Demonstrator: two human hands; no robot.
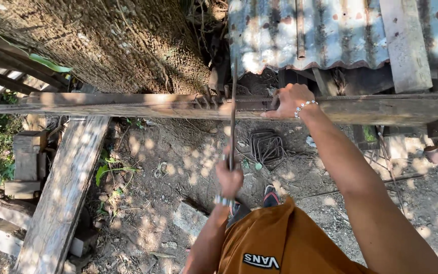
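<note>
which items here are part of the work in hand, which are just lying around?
In use:
- left hand gripping bending lever
- right hand on wooden beam
- pegs
- bent steel stirrups

Lying about:
- loose plank
- corrugated sheet
- tree trunk

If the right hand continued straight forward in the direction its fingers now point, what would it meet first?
The right hand already rests on the wooden beam. Beyond it, probably the corrugated metal sheet, though depth is unclear.

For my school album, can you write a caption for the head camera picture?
Left hand grips a metal bending lever while the right hand steadies a steel rod on a wooden beam.
</note>
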